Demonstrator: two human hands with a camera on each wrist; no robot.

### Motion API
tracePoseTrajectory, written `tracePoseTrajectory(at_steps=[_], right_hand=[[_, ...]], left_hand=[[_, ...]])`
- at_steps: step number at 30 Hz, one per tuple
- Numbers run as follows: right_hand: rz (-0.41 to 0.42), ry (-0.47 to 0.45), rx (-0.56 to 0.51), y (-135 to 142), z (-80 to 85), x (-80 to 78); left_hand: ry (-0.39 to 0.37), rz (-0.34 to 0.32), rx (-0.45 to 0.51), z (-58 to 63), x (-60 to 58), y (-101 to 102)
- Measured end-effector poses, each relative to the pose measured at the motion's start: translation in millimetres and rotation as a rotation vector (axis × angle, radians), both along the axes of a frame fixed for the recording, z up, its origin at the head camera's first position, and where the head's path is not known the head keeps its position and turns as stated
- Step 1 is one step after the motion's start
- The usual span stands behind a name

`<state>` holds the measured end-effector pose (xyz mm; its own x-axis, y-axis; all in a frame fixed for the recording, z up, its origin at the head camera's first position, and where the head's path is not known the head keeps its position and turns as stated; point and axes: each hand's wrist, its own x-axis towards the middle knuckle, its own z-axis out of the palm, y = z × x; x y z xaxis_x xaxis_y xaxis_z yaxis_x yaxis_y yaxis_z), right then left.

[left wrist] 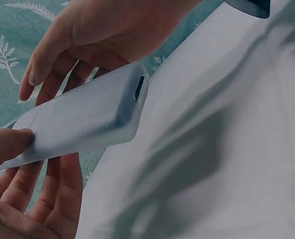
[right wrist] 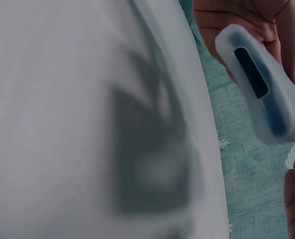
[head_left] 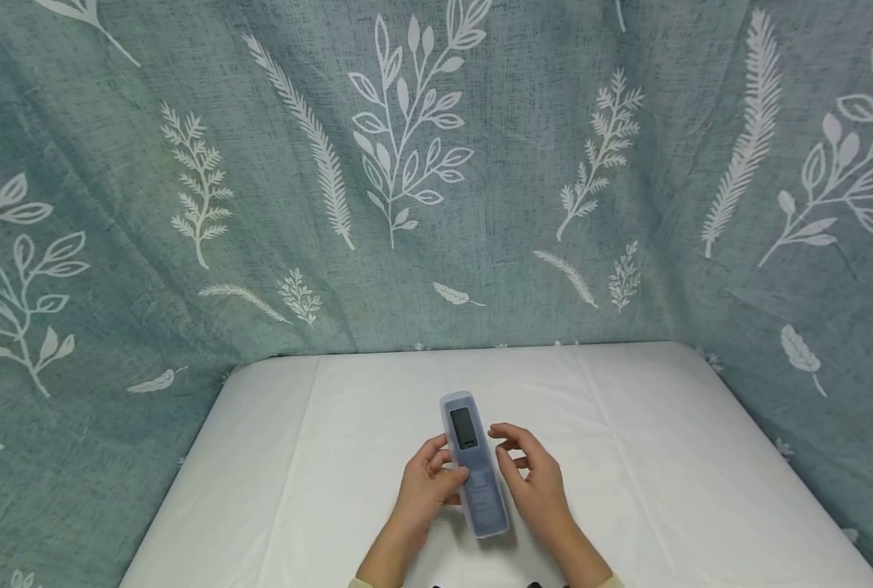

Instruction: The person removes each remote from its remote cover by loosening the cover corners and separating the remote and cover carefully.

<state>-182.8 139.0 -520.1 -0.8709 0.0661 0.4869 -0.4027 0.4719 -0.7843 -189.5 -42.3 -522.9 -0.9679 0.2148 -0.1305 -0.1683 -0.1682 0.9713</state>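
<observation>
A remote control (head_left: 486,500) with a dark display near its far end sits in a translucent bluish sleeve, held tilted above the white surface. My left hand (head_left: 425,488) grips it from the left side, thumb on its face and fingers underneath. In the left wrist view, the sleeve (left wrist: 82,117) shows a narrow dark slot in its near end; the same end appears in the right wrist view. Just right of the remote is my right hand (head_left: 539,482), fingers loosely bent, with a small gap between it and the remote. It holds nothing.
A white cloth-covered table (head_left: 363,408) lies under both hands, with faint fold lines. Behind it and at both sides hangs a green curtain (head_left: 495,269) with white leaf prints. Shadows of the hands and remote fall on the cloth.
</observation>
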Motion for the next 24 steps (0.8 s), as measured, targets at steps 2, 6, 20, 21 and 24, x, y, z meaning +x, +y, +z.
tracePoseTrajectory(at_steps=[2, 6, 20, 21, 24], right_hand=[[0.008, -0.022, -0.003, -0.3, 3.2, -0.7], [0.023, -0.048, 0.006, -1.7, 11.0, -2.2], [0.091, 0.04, 0.032, -15.2, 24.8, -7.7], [0.094, 0.049, 0.034, -15.5, 25.7, -8.4], [0.103, 0.063, 0.045, -16.0, 28.6, -10.2]], left_hand=[[0.013, -0.003, -0.005, 0.0, 0.9, 0.5], [0.037, 0.002, -0.02, 0.0, 2.4, 1.1], [0.099, 0.049, -0.117, -2.8, -0.5, 2.5], [0.114, 0.051, -0.135, -3.6, -0.9, 2.6], [0.169, 0.06, -0.182, -4.7, -2.1, 2.7]])
